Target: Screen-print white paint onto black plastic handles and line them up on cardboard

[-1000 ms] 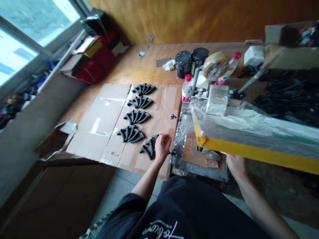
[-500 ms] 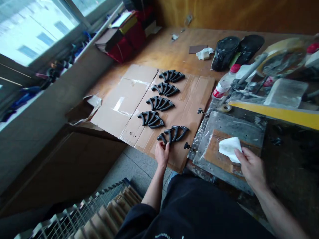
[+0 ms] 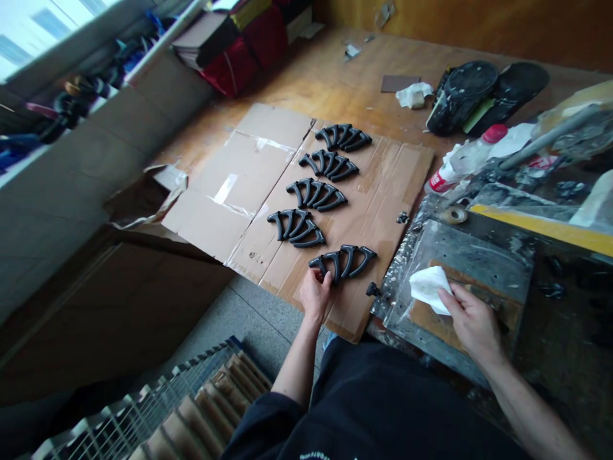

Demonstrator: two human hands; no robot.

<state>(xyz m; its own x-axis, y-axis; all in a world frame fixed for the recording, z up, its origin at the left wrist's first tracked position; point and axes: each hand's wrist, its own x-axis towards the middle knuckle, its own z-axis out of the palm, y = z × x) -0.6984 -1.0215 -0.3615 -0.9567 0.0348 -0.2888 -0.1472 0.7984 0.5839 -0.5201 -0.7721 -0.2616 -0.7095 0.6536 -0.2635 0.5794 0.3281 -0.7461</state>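
My left hand point(image 3: 316, 292) has its fingers closed on a curved black handle-like part point(image 3: 317, 263) at the near left end of a short row. Beside it, several like parts point(image 3: 348, 260) lie side by side on a flattened cardboard sheet point(image 3: 387, 191). More of these parts, such as one group point(image 3: 295, 227), form fanned rows farther up the sheet. My right hand point(image 3: 472, 319) pinches a folded white cloth or tissue point(image 3: 428, 289) above a brown board point(image 3: 433, 322) on a grey metal plate point(image 3: 445, 249). The left fingertips are partly hidden behind the part.
A black knob point(image 3: 373, 289) lies at the cardboard's right edge. Behind the plate are a tape roll point(image 3: 454, 215), a plastic bottle point(image 3: 462, 163) and dark cans point(image 3: 464, 92). A wire rack point(image 3: 143, 409) stands low left, near an open cardboard box point(image 3: 143, 198).
The camera view has shifted, so the bench appears farther right and tilted. My left hand stays at the nearest row, its part now closer to the others. The white cloth has moved leftward over the plate.
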